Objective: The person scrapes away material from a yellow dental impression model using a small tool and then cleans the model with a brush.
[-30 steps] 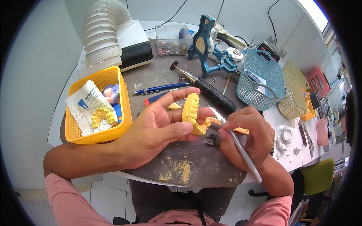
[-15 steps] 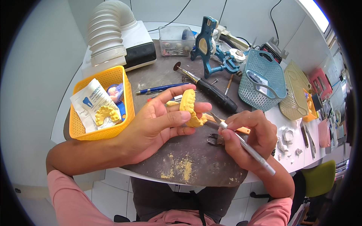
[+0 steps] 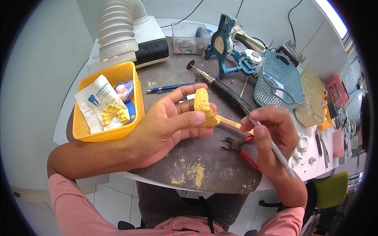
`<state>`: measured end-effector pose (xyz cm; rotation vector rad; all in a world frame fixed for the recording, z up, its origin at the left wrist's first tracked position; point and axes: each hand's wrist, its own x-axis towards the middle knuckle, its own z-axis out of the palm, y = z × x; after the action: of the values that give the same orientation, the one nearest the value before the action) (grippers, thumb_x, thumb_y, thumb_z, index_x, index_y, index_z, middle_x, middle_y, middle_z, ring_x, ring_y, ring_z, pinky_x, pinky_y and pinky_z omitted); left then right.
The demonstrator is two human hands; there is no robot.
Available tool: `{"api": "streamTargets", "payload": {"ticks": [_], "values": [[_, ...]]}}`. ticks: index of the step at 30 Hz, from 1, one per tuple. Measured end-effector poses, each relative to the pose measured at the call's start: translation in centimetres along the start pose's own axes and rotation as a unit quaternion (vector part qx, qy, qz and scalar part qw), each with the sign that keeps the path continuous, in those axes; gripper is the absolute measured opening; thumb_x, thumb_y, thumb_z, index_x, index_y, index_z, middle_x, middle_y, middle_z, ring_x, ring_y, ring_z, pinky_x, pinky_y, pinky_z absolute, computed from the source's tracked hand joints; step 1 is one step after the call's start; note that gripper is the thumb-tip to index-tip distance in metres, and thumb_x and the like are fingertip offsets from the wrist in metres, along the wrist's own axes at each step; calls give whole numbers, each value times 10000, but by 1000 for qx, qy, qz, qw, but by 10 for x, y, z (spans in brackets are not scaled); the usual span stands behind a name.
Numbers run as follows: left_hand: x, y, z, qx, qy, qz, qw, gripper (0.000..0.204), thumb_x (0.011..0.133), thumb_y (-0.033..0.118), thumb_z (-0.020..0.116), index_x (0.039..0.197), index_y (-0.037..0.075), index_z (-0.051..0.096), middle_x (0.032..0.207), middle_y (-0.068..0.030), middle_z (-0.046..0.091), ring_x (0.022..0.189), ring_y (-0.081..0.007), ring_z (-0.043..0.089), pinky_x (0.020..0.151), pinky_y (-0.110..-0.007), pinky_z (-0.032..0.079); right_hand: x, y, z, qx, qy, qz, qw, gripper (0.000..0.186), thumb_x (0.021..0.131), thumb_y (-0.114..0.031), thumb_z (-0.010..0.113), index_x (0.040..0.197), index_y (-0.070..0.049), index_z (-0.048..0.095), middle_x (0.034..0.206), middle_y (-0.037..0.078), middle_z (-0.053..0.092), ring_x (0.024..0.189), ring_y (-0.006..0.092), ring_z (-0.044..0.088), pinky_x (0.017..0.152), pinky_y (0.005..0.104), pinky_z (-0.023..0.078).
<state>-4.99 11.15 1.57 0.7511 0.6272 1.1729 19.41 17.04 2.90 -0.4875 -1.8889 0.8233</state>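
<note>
A yellow dental plaster model (image 3: 202, 106), a horseshoe arch with teeth along it, is gripped on edge between the thumb and fingers of my left hand (image 3: 175, 122). My right hand (image 3: 275, 135) pinches a silver craft knife (image 3: 275, 151) like a pen. Its blade points up and left, apart from the model. Beneath the two hands lie red-handled cutting pliers (image 3: 235, 144) and an orange-handled tool (image 3: 230, 123), partly covered. Yellow plaster dust (image 3: 195, 173) is scattered on the dark bench top near the front edge.
A yellow basket (image 3: 106, 135) at left holds a paper packet and another yellow model (image 3: 114, 114). Behind are a black rotary handpiece (image 3: 226, 94), a blue pen (image 3: 167, 88), a blue articulator (image 3: 222, 47), a clear box (image 3: 191, 39) and an extraction hose (image 3: 114, 31). Blue basket (image 3: 277, 96) at right.
My right hand has drawn the knife away from the model, to the right and upward, uncovering the pliers' red handles. The left hand still grips the model, slightly turned.
</note>
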Motion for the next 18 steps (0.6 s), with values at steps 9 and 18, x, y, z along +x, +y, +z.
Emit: {"api": "streamTargets", "payload": {"ticks": [9, 18], "values": [[1, -2, 1, 1, 8, 6, 1000, 727, 998, 132, 703, 1585, 59, 281, 1324, -148, 631, 1259, -218, 621, 1091, -414, 536, 4, 4, 2, -73, -16, -54, 996, 267, 817, 72, 814, 1062, 22, 721, 971, 125, 743, 839, 173, 731, 749, 278, 586], [0, 2, 5, 43, 12, -17, 999, 699, 993, 123, 710, 1564, 63, 312, 1293, -121, 663, 1192, -200, 667, 994, -375, 584, 4, 1, -3, -85, -25, -90, 992, 238, 829, 42, 820, 1050, 40, 732, 960, 156, 770, 848, 212, 752, 735, 292, 587]]}}
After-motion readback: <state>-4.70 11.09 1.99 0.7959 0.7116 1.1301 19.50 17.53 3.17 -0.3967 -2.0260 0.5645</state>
